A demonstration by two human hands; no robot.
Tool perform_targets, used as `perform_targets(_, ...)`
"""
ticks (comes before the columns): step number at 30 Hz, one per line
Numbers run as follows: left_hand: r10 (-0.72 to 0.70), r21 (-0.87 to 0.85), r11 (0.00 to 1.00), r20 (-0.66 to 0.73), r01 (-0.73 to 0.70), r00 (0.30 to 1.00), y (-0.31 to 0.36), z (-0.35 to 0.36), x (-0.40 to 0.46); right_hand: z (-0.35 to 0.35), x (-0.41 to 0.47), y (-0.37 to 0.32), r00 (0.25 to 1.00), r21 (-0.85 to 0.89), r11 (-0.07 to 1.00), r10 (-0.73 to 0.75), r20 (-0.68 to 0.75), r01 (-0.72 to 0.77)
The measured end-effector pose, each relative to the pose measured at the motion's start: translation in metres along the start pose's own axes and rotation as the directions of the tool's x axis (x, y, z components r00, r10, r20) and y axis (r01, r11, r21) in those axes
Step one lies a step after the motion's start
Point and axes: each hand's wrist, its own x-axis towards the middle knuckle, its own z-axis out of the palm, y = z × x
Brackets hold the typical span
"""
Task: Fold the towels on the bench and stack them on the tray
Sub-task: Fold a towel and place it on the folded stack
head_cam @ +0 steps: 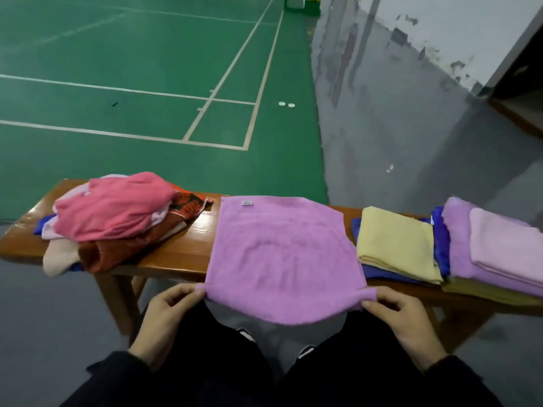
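A purple towel (282, 254) lies spread flat across the middle of the wooden bench (176, 248), its near edge hanging over the front. My left hand (167, 315) pinches its near left corner and my right hand (402, 318) pinches its near right corner. On the bench's left end sits a loose heap of unfolded towels (117, 218), pink on top with rust-brown, white and blue beneath. To the right, a folded yellow towel (396, 245) rests on a blue one (390, 274). Further right stands a stack of folded purple and pink towels (499, 251). The tray is hidden.
Beyond the bench lies a green court floor (147, 69) with white lines. Grey concrete floor (396, 127) runs along the right by a wall. Two small white discs (286, 104) lie on the court. My dark-trousered legs are below the bench's front edge.
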Motion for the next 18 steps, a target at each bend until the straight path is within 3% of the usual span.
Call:
perform_targets(5,0.016,-0.048,0.999,-0.019,-0.017,1.000,0.003,-0.006,-0.006,0.003,-0.004,-0.006,0.997,0.122,0.992,0.049,-0.055,-0.042)
perform_targets(8,0.020,-0.034,0.999,-0.024,-0.021,1.000,0.003,-0.010,-0.009,0.004,0.000,-0.006,0.999,0.029,0.999,0.037,0.039,-0.038)
perform_targets(14,-0.032,0.072,0.997,-0.024,0.034,0.999,0.010,-0.006,-0.009,0.009,0.014,-0.012,0.986,0.153,0.988,0.025,-0.163,0.000)
perform_targets(18,0.164,0.069,0.985,-0.108,-0.157,0.981,0.032,0.005,0.016,0.011,0.038,-0.034,0.973,0.114,0.993,-0.007,-0.229,0.034)
